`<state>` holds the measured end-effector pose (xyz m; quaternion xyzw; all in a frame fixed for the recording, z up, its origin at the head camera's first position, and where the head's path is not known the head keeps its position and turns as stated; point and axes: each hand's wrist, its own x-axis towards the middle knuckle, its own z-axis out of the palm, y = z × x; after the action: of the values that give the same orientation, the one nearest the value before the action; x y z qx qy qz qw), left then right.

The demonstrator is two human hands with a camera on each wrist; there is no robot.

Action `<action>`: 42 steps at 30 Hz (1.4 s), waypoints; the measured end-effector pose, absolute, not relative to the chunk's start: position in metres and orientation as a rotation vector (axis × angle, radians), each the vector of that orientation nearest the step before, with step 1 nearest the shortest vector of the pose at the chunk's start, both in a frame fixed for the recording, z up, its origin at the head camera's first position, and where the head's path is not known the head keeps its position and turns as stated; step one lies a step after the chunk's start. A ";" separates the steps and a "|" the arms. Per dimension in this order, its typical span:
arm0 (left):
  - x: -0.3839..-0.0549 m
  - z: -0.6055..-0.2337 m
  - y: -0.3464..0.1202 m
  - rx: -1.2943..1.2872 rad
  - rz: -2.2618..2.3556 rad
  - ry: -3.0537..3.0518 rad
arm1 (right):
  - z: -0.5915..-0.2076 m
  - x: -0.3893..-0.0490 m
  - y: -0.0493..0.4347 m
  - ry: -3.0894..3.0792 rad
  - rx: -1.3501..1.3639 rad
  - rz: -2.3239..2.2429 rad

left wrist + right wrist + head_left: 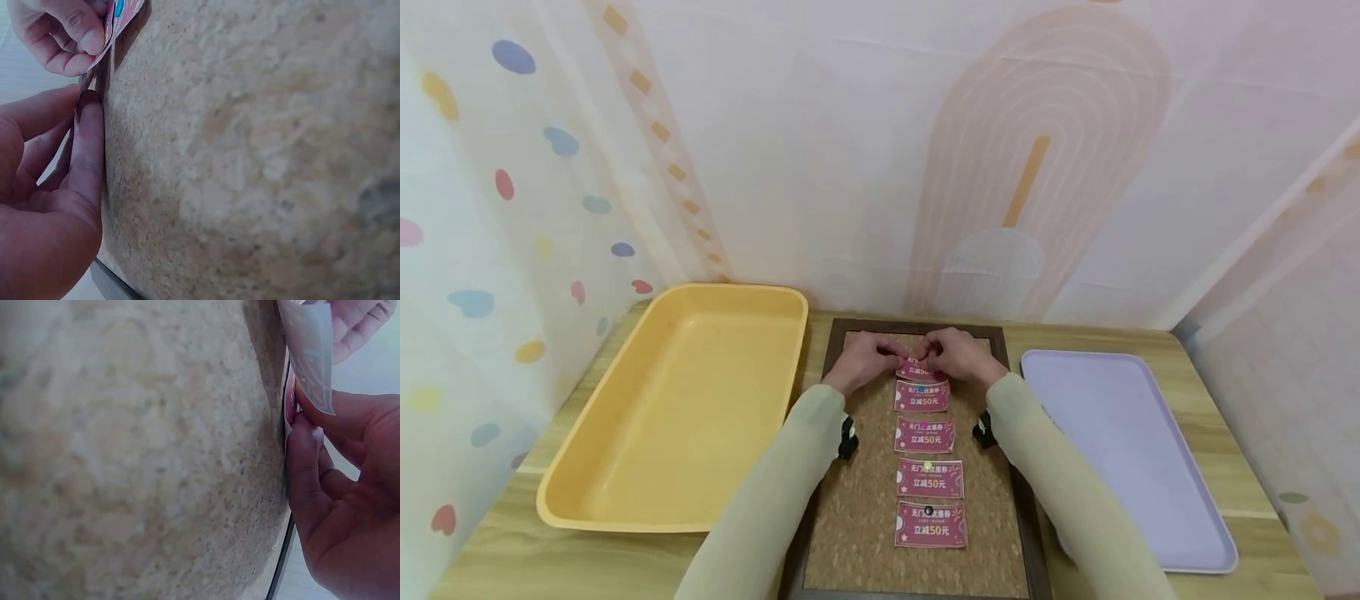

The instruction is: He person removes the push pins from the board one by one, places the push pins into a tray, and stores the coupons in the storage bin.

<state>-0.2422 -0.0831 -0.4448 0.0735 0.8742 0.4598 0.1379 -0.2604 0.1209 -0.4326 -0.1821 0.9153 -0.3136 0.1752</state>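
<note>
At the top of the corkboard (857, 517), my left hand (867, 360) pinches the left side of the topmost pink coupon (917, 369). My right hand (961, 355) pinches the same coupon's right side. The right wrist view shows thumb and forefinger of the right hand (350, 481) on its edge (289, 400). In the left wrist view, the left hand's (50, 181) thumb and forefinger meet near the frame. Just below, another coupon (922, 402) has a blue pushpin (921, 389). Further coupons run down in a column, with pink, yellow (927, 465) and black pins (928, 510).
On the left stands a deep yellow tray (700, 417). A shallow lilac tray (1112, 442) lies to the right. The dark-framed board sits between them on a wooden table (497, 542), against a patterned curtain (820, 150).
</note>
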 end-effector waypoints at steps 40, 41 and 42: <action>-0.237 -0.428 -0.065 0.057 1.274 2.591 | -0.409 -0.254 0.142 2.582 -0.537 -1.257; -0.236 -0.428 -0.065 0.043 1.305 2.584 | -0.408 -0.252 0.142 2.593 -0.550 -1.274; -0.236 -0.428 -0.065 0.032 1.336 2.579 | -0.408 -0.251 0.142 2.603 -0.561 -1.292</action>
<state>-0.2359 -0.0652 -0.4283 0.0109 0.8817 0.4567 0.1182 -0.2515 0.1420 -0.4078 -0.1889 0.8758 -0.4348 0.0909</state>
